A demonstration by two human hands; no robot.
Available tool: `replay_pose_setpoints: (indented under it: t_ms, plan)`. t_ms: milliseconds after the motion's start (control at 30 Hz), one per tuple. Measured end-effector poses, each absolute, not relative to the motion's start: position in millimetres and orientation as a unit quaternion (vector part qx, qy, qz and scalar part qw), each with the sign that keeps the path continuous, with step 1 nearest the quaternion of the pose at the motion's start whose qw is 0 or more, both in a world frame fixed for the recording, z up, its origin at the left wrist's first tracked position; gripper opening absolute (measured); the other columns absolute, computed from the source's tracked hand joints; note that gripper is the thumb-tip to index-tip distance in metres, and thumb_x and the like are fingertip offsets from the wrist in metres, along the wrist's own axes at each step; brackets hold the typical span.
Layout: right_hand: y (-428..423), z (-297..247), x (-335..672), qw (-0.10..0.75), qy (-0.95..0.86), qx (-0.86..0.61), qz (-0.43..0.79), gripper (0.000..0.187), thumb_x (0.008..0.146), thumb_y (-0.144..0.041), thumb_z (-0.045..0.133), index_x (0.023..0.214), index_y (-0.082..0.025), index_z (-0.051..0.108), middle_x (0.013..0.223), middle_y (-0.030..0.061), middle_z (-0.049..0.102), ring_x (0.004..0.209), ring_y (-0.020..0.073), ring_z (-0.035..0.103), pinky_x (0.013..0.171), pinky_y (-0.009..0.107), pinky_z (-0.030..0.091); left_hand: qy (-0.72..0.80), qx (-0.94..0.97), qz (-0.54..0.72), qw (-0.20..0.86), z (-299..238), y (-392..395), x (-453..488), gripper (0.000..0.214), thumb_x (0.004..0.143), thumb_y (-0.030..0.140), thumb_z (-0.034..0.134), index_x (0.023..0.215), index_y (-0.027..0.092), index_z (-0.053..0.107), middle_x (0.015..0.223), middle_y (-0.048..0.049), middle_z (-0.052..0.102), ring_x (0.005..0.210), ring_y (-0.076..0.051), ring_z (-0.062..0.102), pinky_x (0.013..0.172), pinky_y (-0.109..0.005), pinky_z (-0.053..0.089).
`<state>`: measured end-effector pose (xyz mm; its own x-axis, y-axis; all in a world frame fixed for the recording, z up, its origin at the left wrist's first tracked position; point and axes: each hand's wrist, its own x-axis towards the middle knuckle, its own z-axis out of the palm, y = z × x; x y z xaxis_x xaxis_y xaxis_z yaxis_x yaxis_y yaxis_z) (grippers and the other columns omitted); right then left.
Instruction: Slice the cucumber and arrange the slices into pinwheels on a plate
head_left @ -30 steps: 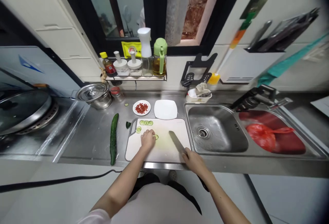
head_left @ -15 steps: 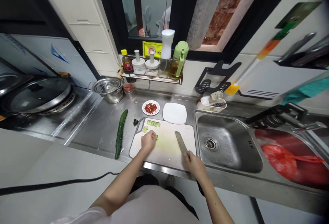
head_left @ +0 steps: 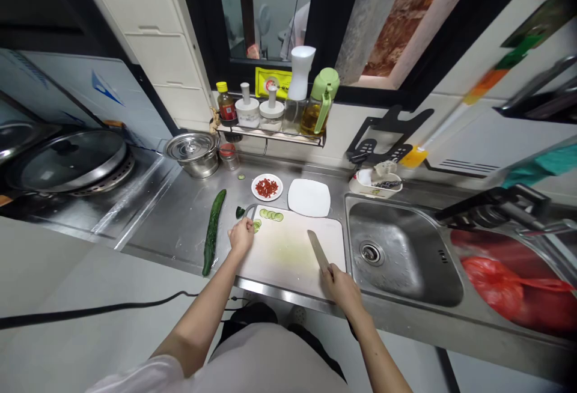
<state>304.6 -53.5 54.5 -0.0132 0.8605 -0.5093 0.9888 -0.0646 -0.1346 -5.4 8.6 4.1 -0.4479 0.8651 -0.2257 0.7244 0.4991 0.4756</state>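
My right hand [head_left: 341,285] grips a kitchen knife [head_left: 318,250], its blade low over the right part of the white cutting board [head_left: 288,273] and pointing away from me. My left hand [head_left: 241,235] is closed at the board's left edge, by the grey handle; what its fingers hold, if anything, is hidden. Right beside those fingers lie a few cucumber slices [head_left: 256,225]. A row of overlapping cucumber slices [head_left: 271,216] rests along the board's far edge. Left of the board, a whole cucumber [head_left: 213,234] lies on the steel counter, and a dark green cucumber end [head_left: 240,212] sits nearer.
Behind the board stand a plate of chopped red pieces [head_left: 267,187] and a bare white plate [head_left: 309,198]. The sink [head_left: 406,255] adjoins on the right. A lidded pot [head_left: 193,154] and a covered pan [head_left: 67,161] are left. Above hangs a condiment rack [head_left: 274,135].
My left hand has moved left across the board, up to the slices at its left edge. The slice that lay by it mid-board no longer shows there. The knife has hardly moved.
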Motion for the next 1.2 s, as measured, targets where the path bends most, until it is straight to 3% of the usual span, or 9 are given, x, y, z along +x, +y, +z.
replay_pose_setpoints:
  t_ms: [233,500,833,1100,1200]
  plan:
    - [-53,52,306,0.140,0.669,0.692,-0.232,0.040,0.099,-0.040,0.024,0.109,-0.020,0.057,0.099,0.0105,0.070,0.092,0.0212,0.065,0.068,0.027,0.036,0.844,0.492,0.104,0.187,0,5,-5,0.018,0.083,0.025,0.053,0.094,0.027,0.067,0.107,-0.0050,0.067,0.105,-0.025,0.057,0.090,-0.037,0.036]
    - [-54,56,303,0.154,0.661,0.697,-0.231,0.040,0.100,-0.039,0.024,0.109,-0.020,0.057,0.101,0.0126,0.070,0.095,0.0228,0.065,0.072,0.029,0.039,0.814,0.524,0.148,0.204,8,20,23,0.023,0.086,0.029,0.050,0.100,0.027,0.067,0.108,-0.0076,0.064,0.108,-0.027,0.054,0.093,-0.040,0.037]
    - [-55,58,301,0.164,0.655,0.698,-0.239,0.044,0.099,-0.039,0.020,0.115,-0.020,0.057,0.100,0.0114,0.070,0.095,0.0228,0.066,0.074,0.030,0.041,0.780,0.586,0.105,0.194,9,58,62,0.039,0.089,0.033,0.048,0.126,0.032,0.058,0.119,-0.0094,0.057,0.115,-0.027,0.047,0.097,-0.041,0.032]
    - [-57,54,303,0.159,0.660,0.696,-0.234,0.042,0.100,-0.037,0.020,0.113,-0.018,0.055,0.099,0.0127,0.070,0.094,0.0225,0.065,0.073,0.029,0.040,0.754,0.629,0.078,0.169,11,62,64,0.031,0.089,0.028,0.048,0.115,0.030,0.065,0.121,-0.0095,0.057,0.116,-0.027,0.046,0.096,-0.040,0.029]
    - [-56,53,302,0.159,0.659,0.696,-0.238,0.041,0.100,-0.036,0.020,0.113,-0.019,0.055,0.100,0.0123,0.070,0.094,0.0219,0.065,0.074,0.029,0.040,0.752,0.627,0.104,0.172,11,64,63,0.025,0.087,0.025,0.050,0.106,0.028,0.067,0.113,-0.0085,0.063,0.112,-0.026,0.050,0.095,-0.039,0.030]
